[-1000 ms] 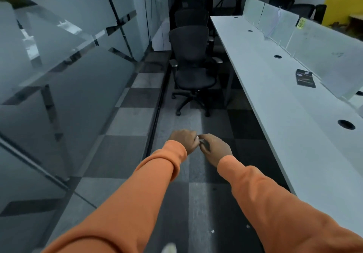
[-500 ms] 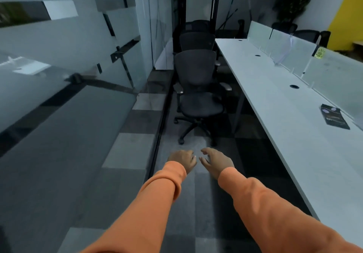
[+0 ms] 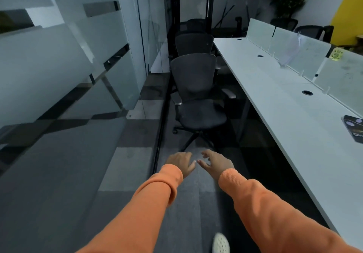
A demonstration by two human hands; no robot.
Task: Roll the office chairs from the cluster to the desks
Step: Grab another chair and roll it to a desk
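A row of black office chairs stands in the narrow aisle ahead. The nearest chair (image 3: 198, 103) faces me, its seat and armrests in plain sight, with a second chair (image 3: 193, 43) behind it and a third (image 3: 195, 25) further back. The long white desk (image 3: 290, 127) runs along the right. My left hand (image 3: 181, 163) and my right hand (image 3: 215, 163) are stretched out side by side in orange sleeves, fingers loose and slightly spread, holding nothing. Both hands hang short of the nearest chair's wheel base.
A frosted glass partition (image 3: 68, 72) lines the left side, its floor track (image 3: 160, 135) close to the chairs. Translucent divider panels (image 3: 306, 56) stand along the desk's far edge, and a dark booklet (image 3: 353, 128) lies on it. More chairs (image 3: 312, 31) sit beyond the desk.
My hands, which were touching each other a second ago, have come apart and their fingers have loosened. The view has moved forward, so the nearest chair is closer.
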